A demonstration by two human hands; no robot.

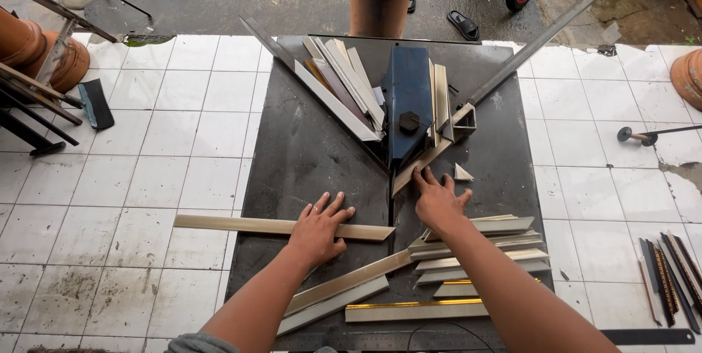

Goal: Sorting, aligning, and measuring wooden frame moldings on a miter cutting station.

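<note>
Forearms come in from the bottom edge, both hands down on the dark steel saw table (307, 148).

Landmark: the blue blade guard (409, 100) at table centre, with the cut slot running from it toward the camera.

- Left hand (319, 227): left of the slot, below the guard. Fingers spread flat, pressing on the long pale wooden moulding strip (281, 227); not wrapped round it. The strip lies crosswise, with its mitred tip just short of the slot.
- Right hand (439, 201): right of the slot, just below the guard. Fingers open and splayed, fingertips on the near end of a short cream moulding piece (424, 164) leaning diagonally up toward the guard's right flank.
- Small triangular offcut (462, 173): just right of that piece, loose.
- Stack of cut cream and gold-edged moulding lengths (475, 258): right of the slot, nearer the camera than the guard.
- More mouldings (344, 86) fan along the left fence, upper left of the guard.

To do it well, I'd say: keep palms flat and fingers clear of the slot line, seat the short piece hard against the angled fence before any cut, and flick the offcut away first so it can't jam.
</note>
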